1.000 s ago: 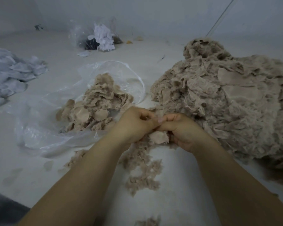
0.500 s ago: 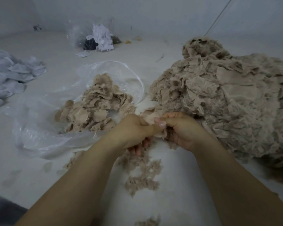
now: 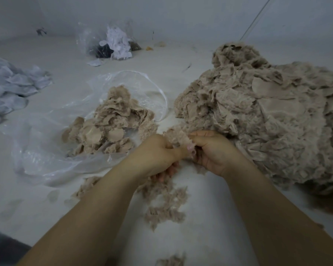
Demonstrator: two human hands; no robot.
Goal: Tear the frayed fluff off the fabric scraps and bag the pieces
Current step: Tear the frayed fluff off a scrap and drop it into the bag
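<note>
A beige fabric scrap with a frayed edge is held between both hands at the centre. My left hand pinches its left side, and my right hand pinches its right side with curled fingers. A large heap of beige scraps lies to the right, touching my right hand. To the left a clear plastic bag lies open on the surface, with a smaller pile of beige pieces on it. Torn beige fluff is strewn below my hands.
White fabric pieces lie at the far left. At the back stands another clear bag with white and dark scraps. A thin cord runs up the wall at the back right. More fluff sits by the bottom edge.
Both hands stay together at the centre. The scrap has been worked upward between the fingers, and its frayed top now shows above the thumbs.
</note>
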